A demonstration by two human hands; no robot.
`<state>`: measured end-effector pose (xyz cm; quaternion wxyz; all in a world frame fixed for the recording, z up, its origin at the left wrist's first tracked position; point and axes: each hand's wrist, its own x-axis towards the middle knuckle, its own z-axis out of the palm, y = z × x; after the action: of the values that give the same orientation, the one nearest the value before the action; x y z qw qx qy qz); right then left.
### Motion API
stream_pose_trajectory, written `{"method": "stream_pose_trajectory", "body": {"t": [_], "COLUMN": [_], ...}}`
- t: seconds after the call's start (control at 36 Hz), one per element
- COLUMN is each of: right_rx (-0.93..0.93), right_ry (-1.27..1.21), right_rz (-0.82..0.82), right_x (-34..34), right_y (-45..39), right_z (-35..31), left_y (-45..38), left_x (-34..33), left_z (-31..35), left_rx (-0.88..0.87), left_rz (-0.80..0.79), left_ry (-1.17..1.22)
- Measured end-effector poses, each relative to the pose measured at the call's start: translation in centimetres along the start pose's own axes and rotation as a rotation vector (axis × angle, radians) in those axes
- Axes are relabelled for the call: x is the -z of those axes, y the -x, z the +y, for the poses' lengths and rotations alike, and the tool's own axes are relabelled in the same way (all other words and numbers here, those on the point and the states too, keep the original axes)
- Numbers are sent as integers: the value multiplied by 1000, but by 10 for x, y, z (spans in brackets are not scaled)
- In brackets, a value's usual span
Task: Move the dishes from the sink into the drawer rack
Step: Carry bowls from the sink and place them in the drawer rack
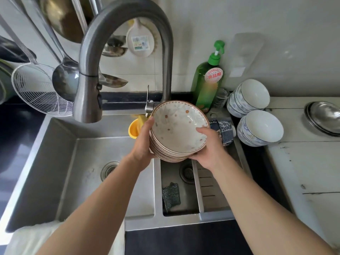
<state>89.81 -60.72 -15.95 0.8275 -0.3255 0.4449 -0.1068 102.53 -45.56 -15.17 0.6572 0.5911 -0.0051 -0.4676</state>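
While you hold the stack of patterned bowls (179,131) above the divider between the two sink basins, both of your hands grasp it. Your left hand (142,144) curls around the left side of the stack, with the fingers on the rims. Your right hand (209,146) supports it from the right and below, and its thumb lies over the rim of the top bowl. The stack is tilted toward you; about six or seven rims show at its edge, but you cannot count them exactly.

Just behind your right hand, one dark blue patterned bowl (223,129) lies on its side at the back of the small right basin (176,173). In this basin you also see one drain, one dark scouring pad (171,195) and one slotted metal tray (211,186). The large left basin (88,162) has one drain.

On the counter at the right stand two tilted stacks of white and blue bowls: the farther stack (248,97) and the nearer stack (261,127), close to each other. A metal lid (323,116) lies further right.

One green soap bottle (207,80) stands behind the bowls you hold. The grey faucet (103,57) arches over the left basin and hides part of the hanging utensils. One yellow cup (134,128) is partly hidden behind your left hand. On the wall at the left hang one wire skimmer (36,89) and several ladles.
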Motion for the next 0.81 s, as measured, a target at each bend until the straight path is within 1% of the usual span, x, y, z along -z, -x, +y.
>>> {"method": "stream_pose_trajectory", "body": {"t": [0.25,0.39,0.61,0.69,0.81], "right_rx": [39,42,59,61,58], "right_ry": [59,91,158,217,225], "right_rz": [86,140,181,192,193], "right_x": [-7,-13,-30,-36,-37], "right_y": [6,14,24,26,30], "right_z": [-2,-6,-10,-10,-11], "left_y": [1,1,-2,-3,-2], "left_x": [-5,-8,-5,-2,-5], "left_z": [-5,-6,-10,-11,-10], "left_rx": [-41,-180,-167,-156,-159], "left_rz": [-29,29,24,32,34], "left_ry": [76,80,216,240,252]}}
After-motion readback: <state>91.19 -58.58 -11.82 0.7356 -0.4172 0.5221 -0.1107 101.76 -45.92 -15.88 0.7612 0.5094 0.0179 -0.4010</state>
